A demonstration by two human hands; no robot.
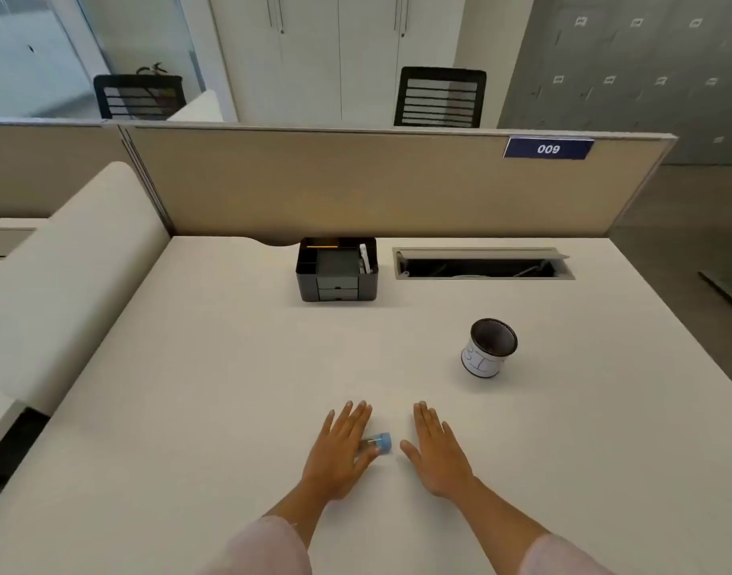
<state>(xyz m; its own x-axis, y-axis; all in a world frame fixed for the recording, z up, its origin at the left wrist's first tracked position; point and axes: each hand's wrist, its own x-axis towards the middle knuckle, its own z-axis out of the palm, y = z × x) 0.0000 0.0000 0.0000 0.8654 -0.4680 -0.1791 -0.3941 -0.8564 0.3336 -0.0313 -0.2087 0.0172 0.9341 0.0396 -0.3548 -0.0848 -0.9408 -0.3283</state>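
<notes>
1. Two hands lie flat on the pale desk (190, 388). Our left hand (339, 454) rests with straight fingers on a small clear tube with a blue cap (381, 442), not clasping it. Our right hand (436, 454) is relaxed and holds nothing.
2. We see the tube lying on its side between the hands, half under the left palm.
3. Farther back stand a black organiser (337, 269), an open cable hatch (482, 265) and a mesh cup (488, 348) with a white label.
4. Behind the desk rises a beige partition (356, 184) with a blue plate (548, 148) reading 009. Beyond it we see two black chairs (439, 97) and white cabinets (335, 47).
</notes>
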